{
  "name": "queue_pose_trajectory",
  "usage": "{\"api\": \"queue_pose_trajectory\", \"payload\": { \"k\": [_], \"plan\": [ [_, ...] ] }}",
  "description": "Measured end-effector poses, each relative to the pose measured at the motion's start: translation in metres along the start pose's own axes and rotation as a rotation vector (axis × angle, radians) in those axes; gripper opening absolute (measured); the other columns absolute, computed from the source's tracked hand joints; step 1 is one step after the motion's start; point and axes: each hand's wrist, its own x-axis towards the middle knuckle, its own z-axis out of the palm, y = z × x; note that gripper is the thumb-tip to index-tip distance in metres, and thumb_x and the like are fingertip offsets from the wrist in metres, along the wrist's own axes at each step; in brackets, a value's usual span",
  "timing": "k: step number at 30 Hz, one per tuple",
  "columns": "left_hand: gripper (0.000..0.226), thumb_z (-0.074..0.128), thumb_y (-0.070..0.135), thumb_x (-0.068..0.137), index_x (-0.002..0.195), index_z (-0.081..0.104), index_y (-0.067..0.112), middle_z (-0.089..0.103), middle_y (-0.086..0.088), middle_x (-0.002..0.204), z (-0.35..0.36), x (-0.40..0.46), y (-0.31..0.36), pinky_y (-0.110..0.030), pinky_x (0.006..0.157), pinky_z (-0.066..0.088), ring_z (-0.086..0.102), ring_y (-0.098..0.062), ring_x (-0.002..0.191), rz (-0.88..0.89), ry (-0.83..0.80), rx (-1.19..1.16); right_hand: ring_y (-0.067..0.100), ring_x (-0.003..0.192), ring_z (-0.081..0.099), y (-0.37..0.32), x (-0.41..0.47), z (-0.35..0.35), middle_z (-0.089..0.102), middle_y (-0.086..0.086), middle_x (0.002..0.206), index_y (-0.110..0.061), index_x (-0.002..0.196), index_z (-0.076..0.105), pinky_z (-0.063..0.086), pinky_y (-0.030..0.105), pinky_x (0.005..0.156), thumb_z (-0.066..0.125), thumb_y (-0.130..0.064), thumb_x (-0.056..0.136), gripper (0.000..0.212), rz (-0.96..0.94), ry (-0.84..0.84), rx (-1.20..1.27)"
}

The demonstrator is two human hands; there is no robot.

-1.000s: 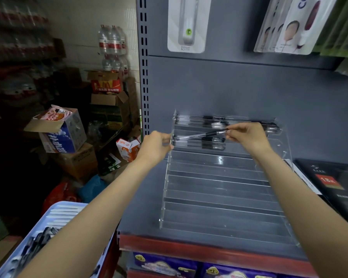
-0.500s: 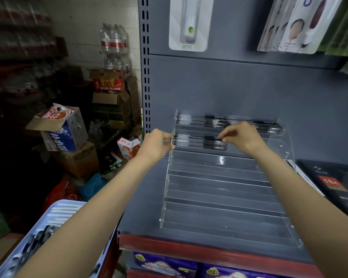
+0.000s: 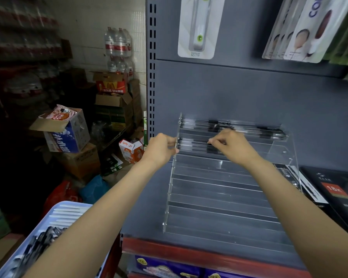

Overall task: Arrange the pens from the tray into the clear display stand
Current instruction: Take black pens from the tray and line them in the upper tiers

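Observation:
A clear stepped display stand (image 3: 225,199) sits on the grey shelf. Its top row holds several black-and-clear pens (image 3: 249,128). The second row holds a few pens (image 3: 193,146) at its left end. My left hand (image 3: 161,149) grips the stand's left edge at that second row. My right hand (image 3: 232,144) rests over the second row, its fingertips pinching a pen there. At the lower left, a pale blue tray (image 3: 68,213) holds several more pens (image 3: 36,245), partly hidden by my left forearm.
The shelf has a red front edge (image 3: 189,251). Black boxes (image 3: 333,195) lie right of the stand. Packaged goods hang on the grey back panel (image 3: 197,27). Cardboard boxes (image 3: 68,133) and water bottles (image 3: 119,45) crowd the floor at the left.
A second ago my right hand held a pen raised above the second row. It has lowered the pen into that row. My left hand has stayed on the stand's left edge.

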Motion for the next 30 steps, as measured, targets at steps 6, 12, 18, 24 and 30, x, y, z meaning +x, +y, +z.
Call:
{"api": "queue_pose_trajectory", "payload": {
  "k": [6,12,18,24,30],
  "plan": [
    [0.039,0.06,0.012,0.09,0.129,0.056,0.01,0.059,-0.005,0.131,-0.003,-0.003,0.0,-0.017,0.096,0.034,0.052,-0.015,0.123,0.012,-0.015,-0.012,0.024,0.086,0.054,-0.012,-0.003,-0.001,0.054,0.004,0.084,-0.035,0.053,0.046,0.045,0.033,0.076,0.049,-0.035,0.095,0.042,0.016,-0.012,-0.054],
    [0.038,0.058,0.022,0.091,0.128,0.054,0.017,0.062,0.001,0.12,-0.027,-0.028,-0.021,-0.02,0.091,0.041,0.057,-0.01,0.105,0.078,0.052,-0.089,0.019,0.084,0.058,-0.055,-0.015,0.012,0.062,0.004,0.094,-0.015,0.097,0.071,0.043,0.026,0.08,0.055,-0.019,0.091,0.018,0.043,0.183,0.096],
    [0.022,0.058,0.014,0.091,0.112,0.065,0.016,0.063,0.008,0.1,-0.082,-0.078,-0.093,-0.012,0.082,0.041,0.057,-0.004,0.094,0.013,0.114,-0.05,0.014,0.085,0.058,-0.164,-0.038,0.067,0.064,0.003,0.096,-0.018,0.103,0.07,0.041,0.014,0.074,0.055,-0.019,0.092,0.019,-0.033,-0.003,0.292],
    [0.02,0.057,0.014,0.091,0.109,0.066,0.011,0.069,-0.003,0.104,-0.124,-0.126,-0.207,-0.023,0.085,0.047,0.064,-0.015,0.097,-0.192,-0.001,0.019,0.012,0.086,0.057,-0.261,-0.057,0.161,0.062,0.003,0.101,-0.019,0.109,0.067,0.046,0.022,0.079,0.051,-0.022,0.095,0.022,-0.021,-0.243,0.383],
    [0.023,0.052,0.01,0.093,0.113,0.063,0.008,0.065,-0.01,0.115,-0.114,-0.155,-0.295,-0.029,0.085,0.047,0.062,-0.026,0.104,-0.246,-0.222,0.072,0.029,0.099,0.06,-0.291,-0.072,0.273,0.062,0.014,0.115,-0.009,0.117,0.062,0.05,0.042,0.087,0.046,-0.017,0.096,0.028,0.217,-0.515,0.271]
  ]
}}
